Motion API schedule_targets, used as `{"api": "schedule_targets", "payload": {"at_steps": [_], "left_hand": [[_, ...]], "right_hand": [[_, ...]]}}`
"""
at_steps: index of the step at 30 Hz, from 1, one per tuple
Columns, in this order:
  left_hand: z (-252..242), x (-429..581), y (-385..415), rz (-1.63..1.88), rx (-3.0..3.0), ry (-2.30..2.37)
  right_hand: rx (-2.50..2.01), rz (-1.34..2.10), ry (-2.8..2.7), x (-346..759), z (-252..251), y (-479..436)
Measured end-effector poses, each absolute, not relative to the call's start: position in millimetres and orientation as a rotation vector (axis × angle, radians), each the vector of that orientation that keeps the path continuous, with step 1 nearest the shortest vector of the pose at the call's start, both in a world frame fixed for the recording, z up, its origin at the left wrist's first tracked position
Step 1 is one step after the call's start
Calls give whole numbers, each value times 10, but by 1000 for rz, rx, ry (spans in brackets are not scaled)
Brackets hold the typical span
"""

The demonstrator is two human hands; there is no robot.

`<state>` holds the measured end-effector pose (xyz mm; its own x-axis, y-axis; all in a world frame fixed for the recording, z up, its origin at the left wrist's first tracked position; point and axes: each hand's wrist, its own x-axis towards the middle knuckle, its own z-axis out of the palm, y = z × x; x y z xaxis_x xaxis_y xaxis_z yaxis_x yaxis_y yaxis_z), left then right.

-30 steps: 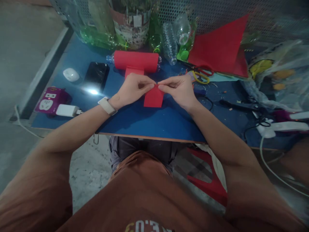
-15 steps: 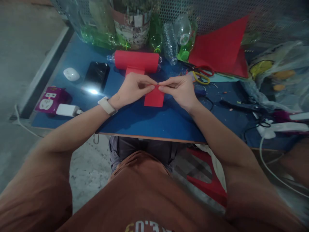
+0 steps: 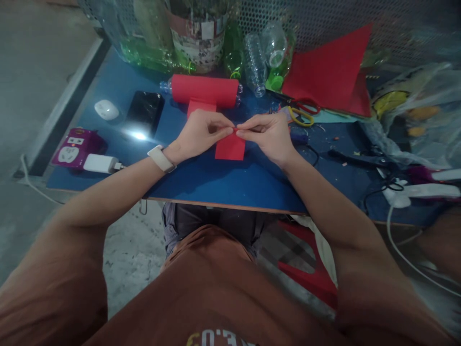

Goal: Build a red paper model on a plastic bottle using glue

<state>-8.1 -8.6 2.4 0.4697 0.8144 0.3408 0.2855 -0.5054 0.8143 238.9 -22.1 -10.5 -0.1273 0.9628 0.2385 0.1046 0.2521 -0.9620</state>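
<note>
A small piece of red paper point(image 3: 230, 148) hangs over the blue table point(image 3: 201, 185), its top edge pinched by both hands. My left hand point(image 3: 205, 130) grips the upper left of that edge between thumb and fingers. Close beside it, my right hand point(image 3: 268, 134) pinches the upper right, the fingertips of both hands almost meeting. Behind my left hand lies a clear plastic bottle point(image 3: 165, 87) wrapped in red paper point(image 3: 205, 90). Another red paper strip point(image 3: 202, 106) sits just under the wrapped bottle, partly hidden by my left hand.
On the left are a black phone point(image 3: 144, 113) with its light on, a white case point(image 3: 106, 110) and a purple socket adapter point(image 3: 74, 148). Scissors point(image 3: 300, 116), red sheets point(image 3: 327, 72), several bottles point(image 3: 255, 65) and a flowerpot point(image 3: 198, 43) stand behind. A glue gun point(image 3: 425, 190) lies right.
Both hands keep their pinch on the red paper, with only a slight shift of the fingertips at its top edge. The rest looks the same.
</note>
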Motion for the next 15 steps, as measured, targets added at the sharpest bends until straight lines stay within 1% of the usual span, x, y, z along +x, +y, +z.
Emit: {"api": "schedule_targets", "payload": {"at_steps": [5,15], "left_hand": [[26,-74,-94,982,2005,941],[15,-82,-87,925,2040,955]], "right_hand": [[-1076,1056,-1498,2374,-85,-243],[-1077,971,-1576,2418,-140,-222]]}}
